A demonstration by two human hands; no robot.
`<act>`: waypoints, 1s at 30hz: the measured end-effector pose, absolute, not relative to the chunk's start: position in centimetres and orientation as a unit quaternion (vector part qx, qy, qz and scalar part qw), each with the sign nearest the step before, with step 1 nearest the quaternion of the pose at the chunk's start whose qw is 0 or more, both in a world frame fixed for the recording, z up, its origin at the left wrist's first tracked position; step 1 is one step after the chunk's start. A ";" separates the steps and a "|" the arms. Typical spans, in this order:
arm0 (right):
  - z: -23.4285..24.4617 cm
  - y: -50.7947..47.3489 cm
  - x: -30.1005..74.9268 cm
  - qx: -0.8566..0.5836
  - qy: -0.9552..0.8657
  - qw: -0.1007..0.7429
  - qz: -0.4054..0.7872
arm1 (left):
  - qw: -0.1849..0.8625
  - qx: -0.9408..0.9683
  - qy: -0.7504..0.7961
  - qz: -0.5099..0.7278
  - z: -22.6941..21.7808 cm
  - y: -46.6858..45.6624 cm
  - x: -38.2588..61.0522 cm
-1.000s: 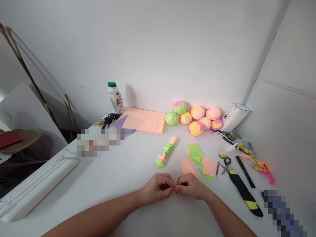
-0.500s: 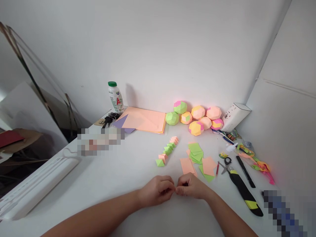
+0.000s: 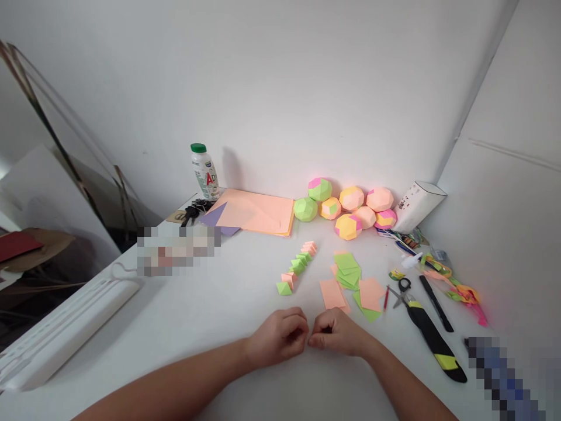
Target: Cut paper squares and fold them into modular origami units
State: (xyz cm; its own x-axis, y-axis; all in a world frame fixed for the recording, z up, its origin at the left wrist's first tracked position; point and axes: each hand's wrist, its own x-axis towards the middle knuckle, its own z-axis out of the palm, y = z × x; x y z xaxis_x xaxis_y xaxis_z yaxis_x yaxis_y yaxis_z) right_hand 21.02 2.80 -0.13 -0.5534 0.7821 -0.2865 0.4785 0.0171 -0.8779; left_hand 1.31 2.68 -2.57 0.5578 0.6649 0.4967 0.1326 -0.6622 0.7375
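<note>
Low over the white table, my left hand (image 3: 280,336) is closed with its fingers curled in a pinch. My right hand (image 3: 335,332) faces it, also pinched, with a small gap between the fingertips. Whatever the fingers hold, if anything, is hidden. Just beyond the hands runs a row of folded paper pieces (image 3: 298,266) in green and peach. Loose green paper squares (image 3: 347,270) lie to the right of the row, with peach paper squares (image 3: 332,293) nearer my right hand.
Faceted paper balls (image 3: 349,227) sit by the wall, beside stacked peach sheets (image 3: 258,210). A bottle (image 3: 205,173) and keys (image 3: 193,211) are back left. Scissors (image 3: 402,290), a black-and-yellow cutter (image 3: 432,336), a black pen (image 3: 435,303) and a white box (image 3: 418,206) lie right. A white strip-shaped device (image 3: 70,333) lies left.
My hands have drawn slightly apart, so a small gap now shows between fingertips that were touching. The paper pieces and other things lie as before.
</note>
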 end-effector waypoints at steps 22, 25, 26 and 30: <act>0.0 4.1 23.7 -0.476 -0.872 0.110 0.038 | 0.335 0.828 0.251 0.373 -2.0 3.2 0.9; -0.3 4.3 23.7 -0.467 -0.879 0.097 0.023 | 0.343 0.823 0.288 0.349 -2.1 3.1 1.0; -0.2 4.3 23.7 -0.465 -0.880 0.097 0.021 | 0.344 0.821 0.297 0.345 -2.2 3.0 1.0; 0.3 4.1 23.9 -0.455 -0.884 0.100 0.035 | 0.366 0.812 0.311 0.331 -2.1 2.9 1.0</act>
